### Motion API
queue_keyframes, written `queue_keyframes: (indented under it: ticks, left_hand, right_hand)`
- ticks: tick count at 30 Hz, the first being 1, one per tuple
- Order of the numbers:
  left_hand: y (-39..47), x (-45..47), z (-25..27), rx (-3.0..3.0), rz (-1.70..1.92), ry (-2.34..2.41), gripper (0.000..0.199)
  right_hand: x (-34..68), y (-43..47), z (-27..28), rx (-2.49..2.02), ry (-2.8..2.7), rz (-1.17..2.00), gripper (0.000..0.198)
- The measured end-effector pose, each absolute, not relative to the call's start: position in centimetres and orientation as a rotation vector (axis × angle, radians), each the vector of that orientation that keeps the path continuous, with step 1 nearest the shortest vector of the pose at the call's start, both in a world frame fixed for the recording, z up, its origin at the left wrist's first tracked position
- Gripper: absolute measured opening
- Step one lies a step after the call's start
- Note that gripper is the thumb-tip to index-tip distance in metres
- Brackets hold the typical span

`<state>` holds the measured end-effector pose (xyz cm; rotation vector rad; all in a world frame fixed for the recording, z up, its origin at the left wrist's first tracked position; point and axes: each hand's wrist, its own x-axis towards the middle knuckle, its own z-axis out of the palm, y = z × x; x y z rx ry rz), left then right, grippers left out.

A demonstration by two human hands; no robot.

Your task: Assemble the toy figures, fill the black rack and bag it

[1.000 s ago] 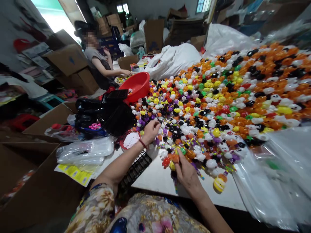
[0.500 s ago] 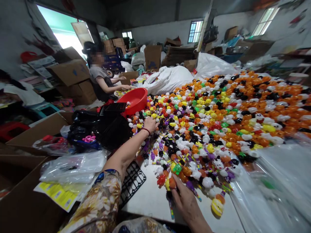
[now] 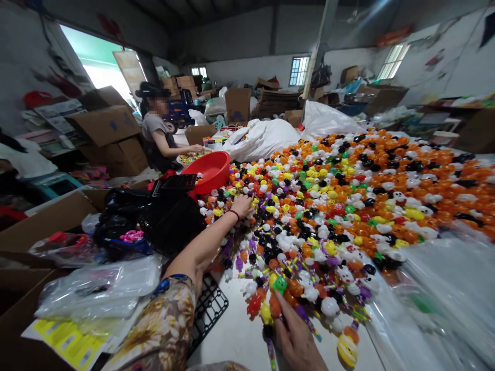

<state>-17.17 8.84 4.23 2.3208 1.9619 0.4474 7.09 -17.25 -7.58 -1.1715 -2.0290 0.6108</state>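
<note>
Reaches with the left hand (image 3: pixel 242 207) into the near left part of the heap of plastic toys (image 3: pixel 359 170), fingers bent down among small pieces; cannot tell from this view whether gripping any. Pinches in the right hand (image 3: pixel 297 332), at the heap's near edge, an orange piece (image 3: pixel 275 305) between thumb and fingertips, just beside a yellow piece (image 3: pixel 265 313) and near a green piece (image 3: pixel 280 284). Holds the two hands well apart. Appears early in the handling, judging by a single small cluster at the right hand against a broad, mixed heap across the white table (image 3: pixel 236 322). Leaves, by that reading, nearly all the pieces loose and ungathered, including a yellow banded toy (image 3: pixel 347 350) lying at the near edge. Has close by a black grid tray (image 3: pixel 211 310) beside the left forearm, clear plastic bags (image 3: pixel 100 288) farther left, and a red basin (image 3: pixel 214 181) beyond the left hand.
</note>
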Motion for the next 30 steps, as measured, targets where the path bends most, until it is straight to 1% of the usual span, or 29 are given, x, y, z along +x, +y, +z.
queue_keyframes:
  ticks: [2,4,7,10,13,16,26,30]
  left_hand:
    - [7.0,-16.9,3.7,2.318,0.485,1.864,0.022]
    - [4.2,-16.9,2.8,2.204,0.63,1.662,0.025]
    - [-1.2,-16.9,1.5,1.763,0.881,1.161,0.039]
    - [-6.3,-17.0,0.6,1.459,0.87,0.92,0.052]
    - [-9.7,-17.1,0.3,1.378,0.832,0.872,0.052]
    - [-11.5,-17.2,0.2,1.46,0.797,0.897,0.049]
    - [-13.0,-16.5,0.8,1.611,0.671,0.969,0.049]
    - [-13.5,-15.5,0.9,1.634,0.68,1.004,0.046]
  right_hand:
    - [7.3,-17.1,-7.4,-1.24,-1.995,0.651,0.049]
    - [7.3,-16.7,-6.6,-1.295,-1.944,0.698,0.05]
    - [6.9,-15.9,-4.4,-1.323,-1.862,0.74,0.048]
    - [6.3,-15.1,-2.0,-1.236,-1.862,0.704,0.041]
    - [5.7,-14.9,-0.4,-1.126,-1.923,0.616,0.044]
    - [5.3,-15.3,0.3,-1.072,-2.022,0.551,0.047]
    - [6.3,-16.6,1.1,-1.093,-2.32,0.387,0.047]
    - [6.0,-16.9,1.1,-1.074,-2.229,0.401,0.039]
